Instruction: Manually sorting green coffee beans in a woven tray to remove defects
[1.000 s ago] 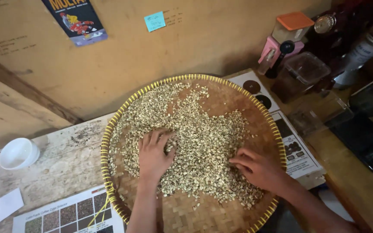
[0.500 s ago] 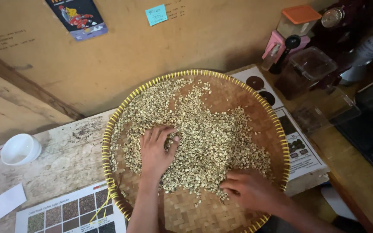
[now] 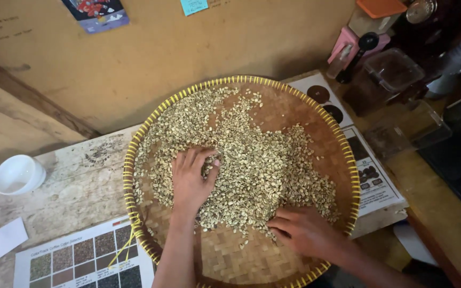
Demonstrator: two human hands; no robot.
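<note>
Since half a second ago the right hand (image 3: 305, 232) has slid slightly nearer the tray's near rim, fingers loosely together, raking pale beans (image 3: 246, 160). Flat on the heap, the left hand (image 3: 190, 181) has its fingers spread to fan them thin. A round woven tray (image 3: 130, 176) on the counter (image 3: 76, 192) keeps them contained.

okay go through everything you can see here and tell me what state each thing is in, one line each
Woven tray: flat on the table, partly covered with beans.
Pale beans: loose, spread in one layer.
Left hand: palm down, fingers spread on the beans.
Right hand: fingers curled at the pile's near edge.
White cup: upright, looks empty.
Clear container: lid on, dark contents.
Colour chart: flat, its corner under the tray.
</note>
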